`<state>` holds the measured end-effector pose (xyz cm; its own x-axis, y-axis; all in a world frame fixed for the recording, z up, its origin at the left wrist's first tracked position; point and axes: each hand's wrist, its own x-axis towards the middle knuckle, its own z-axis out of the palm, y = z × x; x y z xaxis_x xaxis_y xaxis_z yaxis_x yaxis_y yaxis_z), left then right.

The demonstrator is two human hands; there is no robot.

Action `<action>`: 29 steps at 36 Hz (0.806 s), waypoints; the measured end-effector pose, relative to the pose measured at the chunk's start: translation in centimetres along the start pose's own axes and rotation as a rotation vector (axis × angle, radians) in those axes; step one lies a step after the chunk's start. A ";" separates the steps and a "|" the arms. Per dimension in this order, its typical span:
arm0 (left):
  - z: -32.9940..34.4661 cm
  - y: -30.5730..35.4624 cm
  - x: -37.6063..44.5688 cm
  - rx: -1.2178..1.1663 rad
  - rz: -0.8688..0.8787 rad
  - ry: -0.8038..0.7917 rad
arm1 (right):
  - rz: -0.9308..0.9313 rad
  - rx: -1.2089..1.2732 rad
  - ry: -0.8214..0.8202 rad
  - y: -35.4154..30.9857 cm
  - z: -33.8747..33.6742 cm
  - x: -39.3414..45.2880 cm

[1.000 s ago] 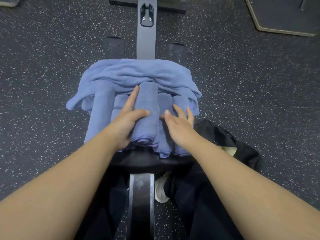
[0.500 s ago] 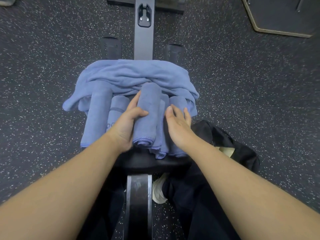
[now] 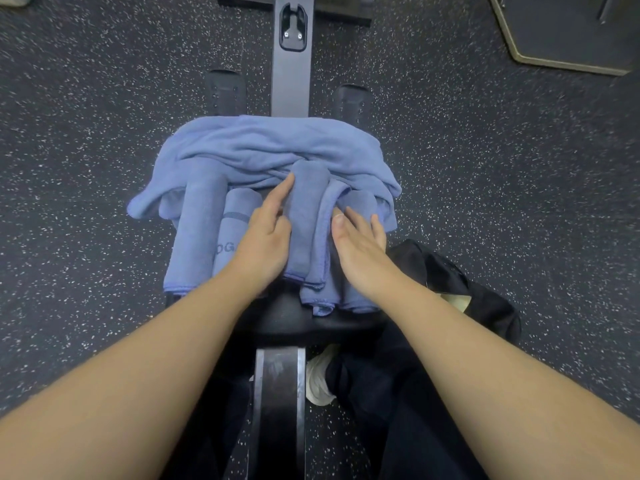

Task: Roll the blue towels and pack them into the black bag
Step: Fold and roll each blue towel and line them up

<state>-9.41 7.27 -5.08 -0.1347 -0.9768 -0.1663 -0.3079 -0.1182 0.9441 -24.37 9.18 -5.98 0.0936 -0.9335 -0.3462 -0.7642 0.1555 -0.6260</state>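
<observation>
Here, soft blue towels (image 3: 204, 216), rolled into matte cylinders, are lying side by side on the padded black worktop (image 3: 294, 317), with a loose crumpled towel (image 3: 263, 147) heaped behind them. The left hand (image 3: 263, 244) is resting flat against the middle roll (image 3: 304, 216), fingers released; the right hand (image 3: 360, 251) is pressing outstretched fingers on a roll beside it. The black bag (image 3: 485, 299) is sitting right of the worktop, partly hidden by the forearm.

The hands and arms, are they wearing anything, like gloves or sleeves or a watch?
No. The left hand and the right hand wear no gloves, and no rings show. Both forearms are bare all the way to the picture's edge: no sleeves, watch or bracelet. The fingernails look short and plain.
</observation>
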 end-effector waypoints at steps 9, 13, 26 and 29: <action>0.4 -0.6 -0.1 0.161 0.073 -0.112 | 0.013 0.035 0.000 1.2 0.6 0.7; 0.1 -0.6 0.1 0.177 0.075 -0.112 | -0.028 0.050 -0.006 1.2 0.5 0.5; 0.9 -0.1 0.4 0.251 0.022 -0.075 | 0.000 0.147 -0.053 1.3 0.4 0.2; 0.7 -0.1 0.4 0.316 0.014 -0.099 | -0.010 0.119 -0.051 1.2 0.5 0.4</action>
<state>-10.12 7.04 -5.43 -0.2276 -0.9539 -0.1955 -0.5799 -0.0285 0.8142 -24.96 9.19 -7.20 0.1357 -0.9180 -0.3727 -0.6822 0.1862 -0.7071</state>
